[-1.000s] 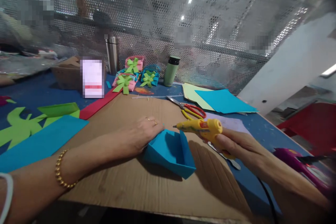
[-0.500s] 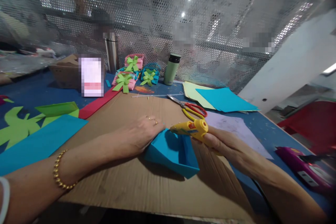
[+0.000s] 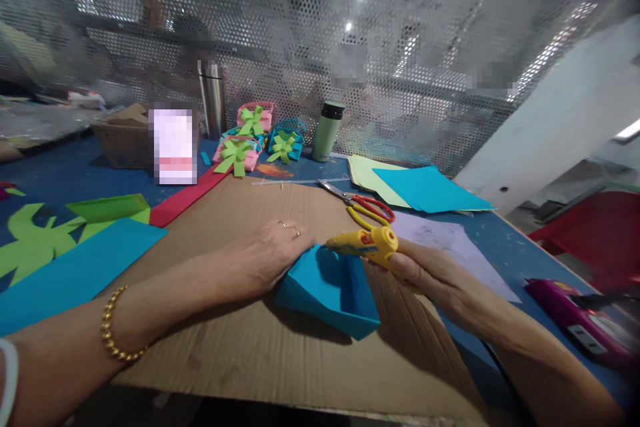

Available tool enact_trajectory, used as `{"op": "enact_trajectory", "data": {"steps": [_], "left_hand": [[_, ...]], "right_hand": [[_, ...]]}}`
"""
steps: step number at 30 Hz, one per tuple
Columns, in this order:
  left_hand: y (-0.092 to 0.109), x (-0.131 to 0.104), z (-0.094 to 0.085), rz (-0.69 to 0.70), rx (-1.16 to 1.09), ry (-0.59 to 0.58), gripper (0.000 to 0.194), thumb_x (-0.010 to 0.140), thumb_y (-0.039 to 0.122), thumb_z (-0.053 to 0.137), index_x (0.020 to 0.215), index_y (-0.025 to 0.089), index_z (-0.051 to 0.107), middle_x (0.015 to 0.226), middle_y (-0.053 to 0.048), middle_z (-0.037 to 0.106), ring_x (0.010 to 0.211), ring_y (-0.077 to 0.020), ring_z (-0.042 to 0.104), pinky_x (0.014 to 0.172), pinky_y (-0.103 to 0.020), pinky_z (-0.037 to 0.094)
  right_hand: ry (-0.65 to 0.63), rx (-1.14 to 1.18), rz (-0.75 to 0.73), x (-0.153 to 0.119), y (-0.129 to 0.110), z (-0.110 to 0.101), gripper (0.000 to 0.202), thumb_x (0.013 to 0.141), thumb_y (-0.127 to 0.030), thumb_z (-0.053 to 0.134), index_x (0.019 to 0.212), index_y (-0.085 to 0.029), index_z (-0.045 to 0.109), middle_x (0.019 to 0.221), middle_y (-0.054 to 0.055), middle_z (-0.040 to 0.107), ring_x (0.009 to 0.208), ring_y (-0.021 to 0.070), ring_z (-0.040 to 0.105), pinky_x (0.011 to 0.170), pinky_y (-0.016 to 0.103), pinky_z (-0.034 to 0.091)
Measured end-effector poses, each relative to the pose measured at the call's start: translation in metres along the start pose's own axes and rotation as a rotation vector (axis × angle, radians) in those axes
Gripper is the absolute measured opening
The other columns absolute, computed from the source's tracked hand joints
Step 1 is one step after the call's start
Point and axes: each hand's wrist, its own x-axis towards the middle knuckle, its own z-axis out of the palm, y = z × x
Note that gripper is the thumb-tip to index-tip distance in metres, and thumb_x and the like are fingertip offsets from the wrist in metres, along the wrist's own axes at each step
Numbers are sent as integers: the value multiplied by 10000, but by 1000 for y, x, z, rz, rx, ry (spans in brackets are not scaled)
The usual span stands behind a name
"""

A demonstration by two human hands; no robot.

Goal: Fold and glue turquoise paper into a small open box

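Note:
A blue paper box (image 3: 320, 297) with an open top rests on the cardboard sheet (image 3: 240, 347) in front of me. My left hand (image 3: 280, 250) is closed on the box's far left edge; its fingertips are hidden behind the paper. In my right hand (image 3: 415, 270) is a yellow hot glue gun (image 3: 367, 243), gripped by its handle. The gun points left, its nozzle at the upper rim of the box close to my left fingers. Whether glue is coming out cannot be seen.
Red and yellow-handled scissors (image 3: 363, 203) lie just beyond the glue gun. Blue sheets (image 3: 433, 188) are behind them. A magenta power strip (image 3: 580, 320) sits at right. Small paper baskets (image 3: 240, 153), a green bottle (image 3: 327, 133) and a steel flask (image 3: 213, 103) stand at the back.
The glue gun has shifted very slightly to the right along the box rim. My left hand and the box keep their places.

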Motion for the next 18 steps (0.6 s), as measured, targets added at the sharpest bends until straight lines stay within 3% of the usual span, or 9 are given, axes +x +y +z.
{"op": "enact_trajectory", "data": {"steps": [4,9,18], "left_hand": [[4,0,-3,-7,-12,-6,112,979,208,430,969,199,541,1000,-53,588,899,-188,526,809,-332,429],[5,3,-4,-28,27,-30,99,959,192,445,958,190,544,971,-59,586,859,-188,516,772,-329,425],[6,3,-5,-20,17,-31,96,949,206,457,962,189,550,961,-65,585,858,-193,519,770,-331,421]], "right_hand": [[-8,-11,1,-1,0,-1,466,974,-532,408,1281,-255,623,1129,62,694,976,258,638,861,371,507],[-10,-50,24,0,1,-1,472,975,-543,394,1231,-236,644,1050,58,708,876,235,640,817,354,508],[-23,-26,-11,0,1,0,455,979,-518,397,1284,-253,608,1227,74,662,1076,282,607,927,391,484]]}}
